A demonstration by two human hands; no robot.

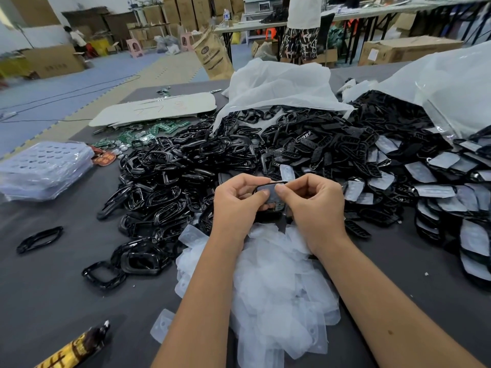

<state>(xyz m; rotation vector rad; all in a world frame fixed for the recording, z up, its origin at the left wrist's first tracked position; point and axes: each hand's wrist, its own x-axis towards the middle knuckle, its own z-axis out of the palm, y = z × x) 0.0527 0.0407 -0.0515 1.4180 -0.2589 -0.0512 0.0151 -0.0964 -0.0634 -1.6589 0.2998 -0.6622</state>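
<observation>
Above the heap of translucent pads [271, 274], the left hand [236, 205] and the right hand [316, 205] meet, fingers curled, both pinching one black key-fob shell [267, 208] between them. The thumbs press a translucent pad [273, 191] onto its upper face. Just left of the hands lies a pile of glossy black frames [172, 181], and to the right are shells already fitted with pads [438, 187]. Farther back sit green circuit boards [148, 131] and a white plastic bag [279, 81], all on the grey table [53, 301].
</observation>
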